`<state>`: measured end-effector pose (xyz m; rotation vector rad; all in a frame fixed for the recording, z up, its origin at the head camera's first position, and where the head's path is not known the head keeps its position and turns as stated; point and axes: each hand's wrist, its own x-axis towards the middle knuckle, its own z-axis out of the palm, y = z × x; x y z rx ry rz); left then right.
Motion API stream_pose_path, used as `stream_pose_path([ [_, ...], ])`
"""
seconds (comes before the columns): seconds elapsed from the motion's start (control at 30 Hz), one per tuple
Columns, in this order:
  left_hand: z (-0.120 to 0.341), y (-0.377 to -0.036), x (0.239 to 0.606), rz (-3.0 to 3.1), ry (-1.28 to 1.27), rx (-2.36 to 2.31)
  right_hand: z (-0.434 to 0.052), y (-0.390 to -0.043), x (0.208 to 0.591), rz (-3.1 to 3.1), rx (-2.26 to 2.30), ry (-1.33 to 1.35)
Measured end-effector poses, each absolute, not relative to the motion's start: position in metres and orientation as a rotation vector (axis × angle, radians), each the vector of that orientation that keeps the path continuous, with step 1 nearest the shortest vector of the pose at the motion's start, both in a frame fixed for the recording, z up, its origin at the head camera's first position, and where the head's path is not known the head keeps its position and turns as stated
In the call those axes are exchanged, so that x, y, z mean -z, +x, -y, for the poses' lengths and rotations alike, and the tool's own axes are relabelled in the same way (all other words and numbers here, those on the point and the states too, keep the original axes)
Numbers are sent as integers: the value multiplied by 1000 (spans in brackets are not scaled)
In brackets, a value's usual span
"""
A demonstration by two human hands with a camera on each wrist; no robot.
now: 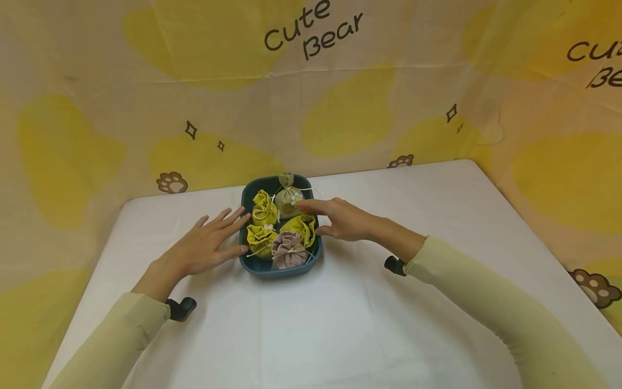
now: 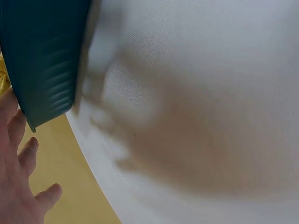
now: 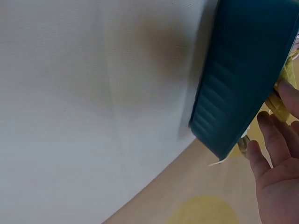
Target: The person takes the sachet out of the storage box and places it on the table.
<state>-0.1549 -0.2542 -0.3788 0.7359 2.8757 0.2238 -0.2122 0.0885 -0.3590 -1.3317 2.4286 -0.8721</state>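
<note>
Left hand [image 1: 204, 246], fingers spread, is touching the blue tray [image 1: 262, 268]; right hand [image 1: 340, 219], grip released, is fingering the beige pouch [image 1: 288, 199].

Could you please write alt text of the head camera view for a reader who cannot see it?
A dark teal tray on a white table holds five small drawstring pouches, and a person's hands reach to it from both sides. The left hand lies open against the tray's left rim; the right hand extends a finger to the beige pouch.
</note>
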Motion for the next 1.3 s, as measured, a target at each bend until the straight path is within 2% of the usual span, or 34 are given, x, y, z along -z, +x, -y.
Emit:
stream_pose_path([
  [0.4,259,-161,380,-2876,755,-230,-66,-219,366,-2426,1005,-1252],
  [0.93,264,-167,380,-2871,766,-242,-54,-221,353,-2475,1146,-1151],
  [1.3,260,-161,381,-2875,744,-244,-58,-219,344,-2511,1167,-1210],
])
